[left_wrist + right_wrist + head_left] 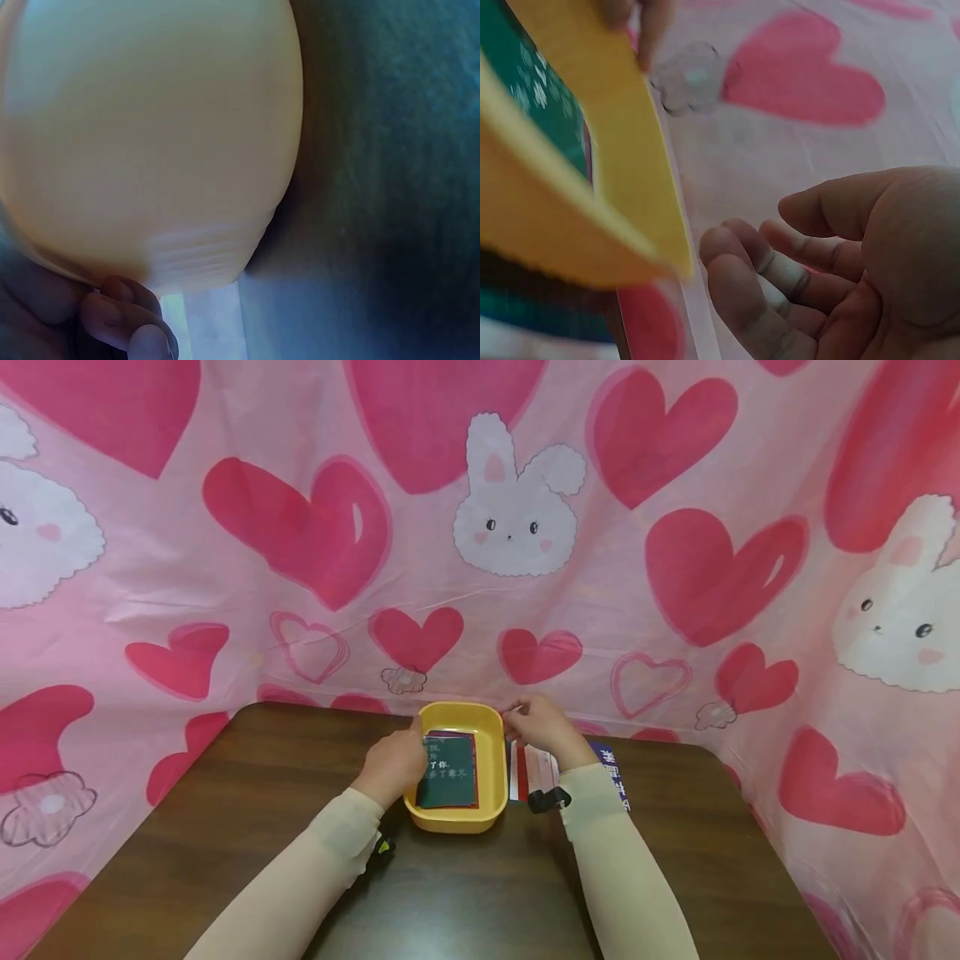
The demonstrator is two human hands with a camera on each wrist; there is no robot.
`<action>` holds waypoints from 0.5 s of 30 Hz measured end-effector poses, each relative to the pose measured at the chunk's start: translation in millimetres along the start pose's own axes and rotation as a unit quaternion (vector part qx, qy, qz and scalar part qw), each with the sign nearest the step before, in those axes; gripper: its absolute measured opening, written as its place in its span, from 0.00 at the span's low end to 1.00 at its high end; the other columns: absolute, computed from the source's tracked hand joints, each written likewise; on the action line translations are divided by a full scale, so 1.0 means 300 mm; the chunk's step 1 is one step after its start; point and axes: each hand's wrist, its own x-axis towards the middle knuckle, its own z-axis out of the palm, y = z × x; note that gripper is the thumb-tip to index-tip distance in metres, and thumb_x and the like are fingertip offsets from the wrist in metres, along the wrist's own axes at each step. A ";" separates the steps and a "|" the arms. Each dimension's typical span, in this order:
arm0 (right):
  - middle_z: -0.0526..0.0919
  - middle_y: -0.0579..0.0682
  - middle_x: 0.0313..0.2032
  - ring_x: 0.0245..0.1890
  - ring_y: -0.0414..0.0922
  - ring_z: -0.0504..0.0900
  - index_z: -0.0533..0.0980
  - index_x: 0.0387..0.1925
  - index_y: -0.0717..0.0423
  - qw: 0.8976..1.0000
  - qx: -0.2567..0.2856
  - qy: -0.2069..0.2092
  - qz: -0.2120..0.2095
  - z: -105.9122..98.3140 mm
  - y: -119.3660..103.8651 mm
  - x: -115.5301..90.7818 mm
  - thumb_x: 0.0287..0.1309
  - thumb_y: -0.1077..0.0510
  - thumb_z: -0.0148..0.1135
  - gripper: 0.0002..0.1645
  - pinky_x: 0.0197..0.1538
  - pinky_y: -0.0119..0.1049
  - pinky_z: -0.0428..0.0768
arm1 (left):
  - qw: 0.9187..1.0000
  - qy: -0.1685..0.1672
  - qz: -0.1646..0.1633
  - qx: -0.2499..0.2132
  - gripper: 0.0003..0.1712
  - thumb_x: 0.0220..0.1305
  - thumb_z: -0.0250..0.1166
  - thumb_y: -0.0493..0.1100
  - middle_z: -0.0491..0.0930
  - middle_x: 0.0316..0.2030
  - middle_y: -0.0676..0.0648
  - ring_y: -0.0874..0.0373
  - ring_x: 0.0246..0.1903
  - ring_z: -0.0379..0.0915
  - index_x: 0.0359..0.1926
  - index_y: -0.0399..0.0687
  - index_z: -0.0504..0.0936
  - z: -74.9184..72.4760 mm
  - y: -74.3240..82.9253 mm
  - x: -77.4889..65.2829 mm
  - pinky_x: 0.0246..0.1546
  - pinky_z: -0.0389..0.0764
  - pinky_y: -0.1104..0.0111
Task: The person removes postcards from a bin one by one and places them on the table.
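A yellow plastic basin [492, 777] stands near the table's back edge; the left wrist view shows its smooth outer side [165, 135], seemingly tilted. In it lies a dark green card [450, 777] with white writing, over a red-edged piece. My left hand [393, 764] grips the basin's left rim, its curled fingers [124, 311] at the edge. Just beyond the right rim is my right hand [542, 727]. In the right wrist view, its fingers [739, 289] are loosely bent and apart from the basin.
Under my right forearm lie flat printed sheets [534, 770], pale with a red stripe, and a blue piece with white characters [615, 772]. The brown wooden table [465, 893] ends at a pink curtain [420, 568] with hearts and rabbits, which closes the back and sides.
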 end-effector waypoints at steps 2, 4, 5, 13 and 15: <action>0.91 0.60 0.41 0.42 0.58 0.95 0.83 0.62 0.67 1.000 -0.004 -0.019 0.000 0.037 -0.031 0.008 0.84 0.56 0.63 0.19 0.49 0.49 0.97 | 1.000 -0.005 -0.001 -0.004 0.44 0.83 0.64 0.50 0.88 0.62 0.34 0.39 0.53 0.88 0.89 0.39 0.60 0.007 0.001 -0.002 0.60 0.91 0.37; 0.91 0.60 0.41 0.40 0.56 0.95 0.84 0.61 0.66 0.999 -0.022 -0.034 -0.002 0.072 -0.064 0.019 0.83 0.55 0.64 0.19 0.46 0.45 0.96 | 1.000 -0.006 0.000 -0.003 0.44 0.83 0.64 0.49 0.89 0.61 0.34 0.39 0.53 0.88 0.89 0.38 0.60 0.012 0.000 -0.003 0.59 0.91 0.37; 0.91 0.60 0.42 0.40 0.56 0.95 0.84 0.61 0.66 0.999 -0.032 -0.040 -0.002 0.087 -0.081 0.026 0.83 0.55 0.64 0.18 0.45 0.44 0.96 | 1.000 -0.004 0.000 -0.002 0.44 0.83 0.64 0.49 0.89 0.61 0.34 0.39 0.53 0.88 0.89 0.38 0.60 0.014 -0.001 -0.001 0.59 0.92 0.37; 0.89 0.59 0.32 0.29 0.50 0.88 0.87 0.45 0.64 0.988 -0.149 -0.048 0.009 0.179 -0.144 0.111 0.77 0.54 0.68 0.15 0.38 0.41 0.93 | 1.000 0.005 0.001 -0.002 0.45 0.82 0.64 0.50 0.89 0.62 0.33 0.39 0.52 0.89 0.90 0.39 0.59 0.005 -0.001 0.011 0.57 0.92 0.38; 0.88 0.58 0.32 0.29 0.50 0.86 0.87 0.43 0.64 0.980 -0.192 -0.043 0.020 0.201 -0.143 0.127 0.74 0.53 0.72 0.15 0.40 0.42 0.93 | 1.000 0.002 0.003 -0.002 0.46 0.82 0.64 0.50 0.89 0.62 0.33 0.39 0.52 0.89 0.90 0.39 0.58 0.003 0.001 0.013 0.56 0.93 0.39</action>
